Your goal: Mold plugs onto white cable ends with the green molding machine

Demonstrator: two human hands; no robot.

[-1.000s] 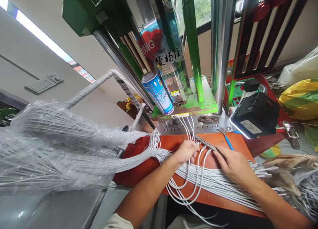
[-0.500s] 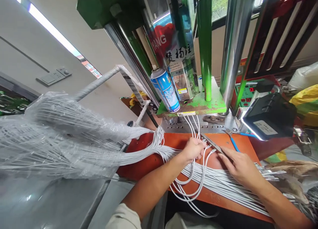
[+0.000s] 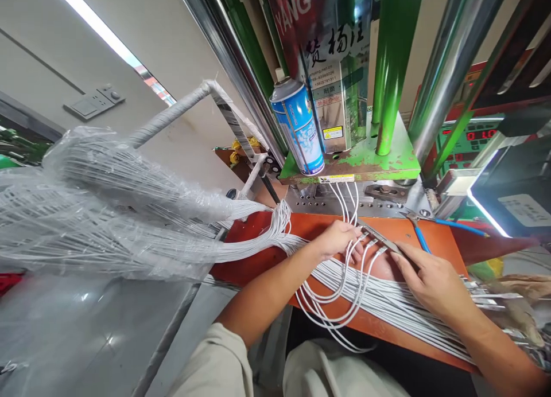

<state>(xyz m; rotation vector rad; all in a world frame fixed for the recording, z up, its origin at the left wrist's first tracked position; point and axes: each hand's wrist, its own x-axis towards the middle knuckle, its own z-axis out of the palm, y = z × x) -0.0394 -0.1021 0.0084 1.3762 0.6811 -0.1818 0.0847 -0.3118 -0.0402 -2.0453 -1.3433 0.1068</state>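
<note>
Head view: metal bar below "YANG" panel

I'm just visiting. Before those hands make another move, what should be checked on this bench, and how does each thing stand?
1. Right hand has a firm-looking grip on the metal bar: ok.
2. Left hand at the bar's far end: ok; what it holds is unclear.
3. Cable ends fully seated along the bar: cannot tell, too small.
4. Blue-handled pliers apart from both hands: ok.
5. Cable loops kept on the orange board: not ok, they hang over its near edge.
</note>
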